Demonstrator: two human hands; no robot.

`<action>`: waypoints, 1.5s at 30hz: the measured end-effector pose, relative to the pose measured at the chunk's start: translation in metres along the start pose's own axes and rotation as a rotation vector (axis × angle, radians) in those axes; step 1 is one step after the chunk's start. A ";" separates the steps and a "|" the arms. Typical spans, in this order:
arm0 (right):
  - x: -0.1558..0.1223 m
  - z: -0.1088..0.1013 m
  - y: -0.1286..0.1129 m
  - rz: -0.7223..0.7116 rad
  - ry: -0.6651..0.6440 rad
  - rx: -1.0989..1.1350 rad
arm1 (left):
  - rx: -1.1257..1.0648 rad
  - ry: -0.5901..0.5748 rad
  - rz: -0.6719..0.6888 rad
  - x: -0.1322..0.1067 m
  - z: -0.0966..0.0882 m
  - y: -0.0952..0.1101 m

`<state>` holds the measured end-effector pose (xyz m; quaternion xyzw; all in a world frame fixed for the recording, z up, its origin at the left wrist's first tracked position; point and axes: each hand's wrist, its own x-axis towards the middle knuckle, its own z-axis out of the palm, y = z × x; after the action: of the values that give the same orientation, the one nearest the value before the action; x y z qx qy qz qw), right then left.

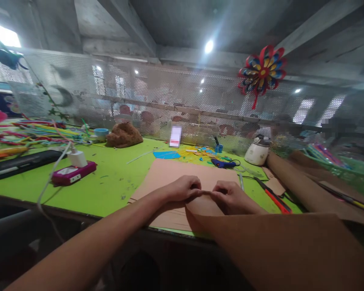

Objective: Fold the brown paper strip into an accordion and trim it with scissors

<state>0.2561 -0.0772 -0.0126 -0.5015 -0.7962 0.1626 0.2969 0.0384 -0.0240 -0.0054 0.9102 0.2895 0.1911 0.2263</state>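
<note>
A brown paper sheet (170,171) lies flat on the green table (109,186), and a second large brown sheet (285,246) curls up over my right forearm toward the camera. My left hand (183,189) and my right hand (229,196) meet fingertip to fingertip over the flat sheet. Both are closed in a pinch on a thin brown strip or edge of the paper between them.
A red utility knife (274,197) lies right of my right hand. A brown paper roll (303,186), a white appliance (257,150), a blue glue gun (223,163), a pink power bank (74,173), coloured straws (33,133), a black tablet (18,163) and a hanging pinwheel (262,72) surround.
</note>
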 end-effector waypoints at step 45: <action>-0.001 -0.007 0.018 -0.250 -0.125 -0.298 | 0.215 0.040 0.117 -0.024 -0.007 0.010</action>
<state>0.2736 -0.0707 -0.0179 -0.4261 -0.8843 0.0359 0.1874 0.0214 -0.0435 0.0000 0.9405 0.2590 0.1901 0.1102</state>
